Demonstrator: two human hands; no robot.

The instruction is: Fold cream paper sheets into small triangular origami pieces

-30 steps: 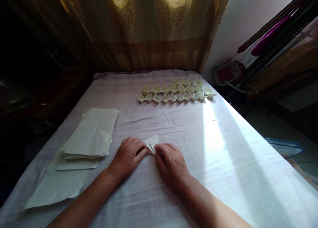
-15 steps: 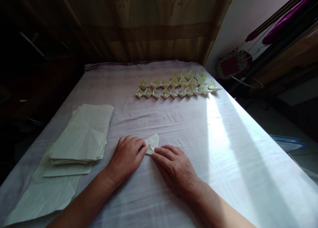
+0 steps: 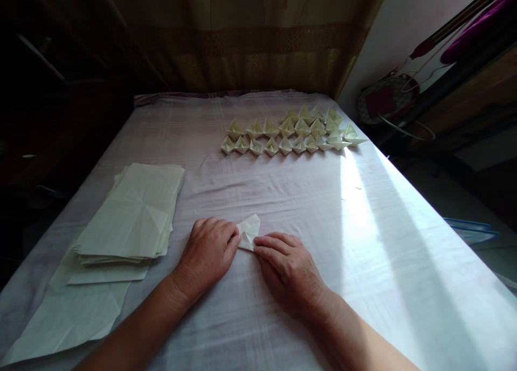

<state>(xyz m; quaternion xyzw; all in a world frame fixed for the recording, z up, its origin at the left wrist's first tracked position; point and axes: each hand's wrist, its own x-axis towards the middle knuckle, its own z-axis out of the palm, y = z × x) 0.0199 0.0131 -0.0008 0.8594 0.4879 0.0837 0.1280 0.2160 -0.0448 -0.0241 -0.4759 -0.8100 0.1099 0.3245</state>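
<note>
A small folded piece of pale paper (image 3: 249,230) lies on the white cloth (image 3: 283,198) near the front middle of the table. My left hand (image 3: 210,252) rests on its left edge, fingers curled and pressing it down. From the right, my right hand (image 3: 285,266) presses its fingertips on the paper's lower corner. Both hands pin the paper flat to the cloth.
A stack of flat pale paper sheets (image 3: 133,215) lies at the left, over a larger sheet (image 3: 68,317). Several small folded paper boats (image 3: 291,134) stand in rows at the far side. A curtain (image 3: 242,37) hangs behind. Sunlight falls across the right half.
My view has tilted down a little, so the table sits higher in the frame. My right fingers have shifted slightly along the paper's lower edge. My left hand stays put.
</note>
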